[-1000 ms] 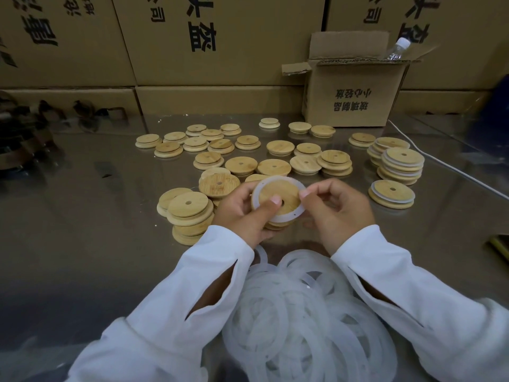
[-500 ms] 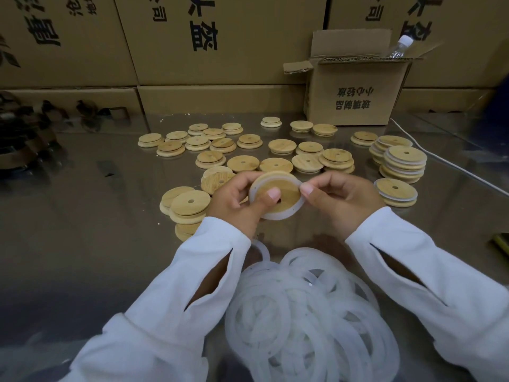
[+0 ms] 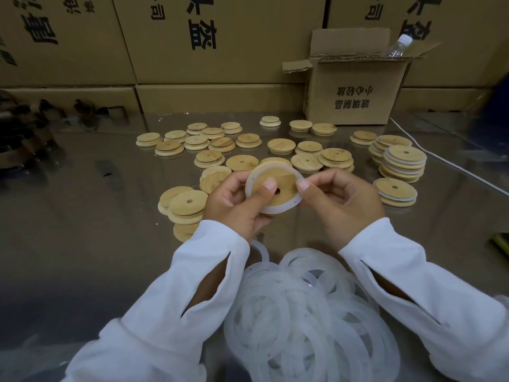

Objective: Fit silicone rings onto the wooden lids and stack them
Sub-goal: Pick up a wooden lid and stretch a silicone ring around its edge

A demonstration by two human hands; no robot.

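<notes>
A round wooden lid (image 3: 285,186) with a centre hole is held up above the table, a white silicone ring (image 3: 278,209) around its rim. My left hand (image 3: 237,205) grips its left side, thumb pressed on the face. My right hand (image 3: 341,199) pinches the ring at the right edge. A heap of loose white silicone rings (image 3: 308,312) lies near me between my sleeves. Stacks of ringed lids (image 3: 403,164) stand at the right. Bare wooden lids (image 3: 209,158) are scattered across the middle, with a small pile (image 3: 184,208) by my left hand.
The table top (image 3: 82,230) is shiny metal. An open cardboard box (image 3: 355,95) with a plastic bottle (image 3: 398,45) in it stands at the back right. Large cartons (image 3: 220,37) wall off the back. A white cable (image 3: 446,164) runs along the right.
Both hands have lifted the lid slightly up and away from me, and the ring sits further round the rim. My grip on both sides stays the same.
</notes>
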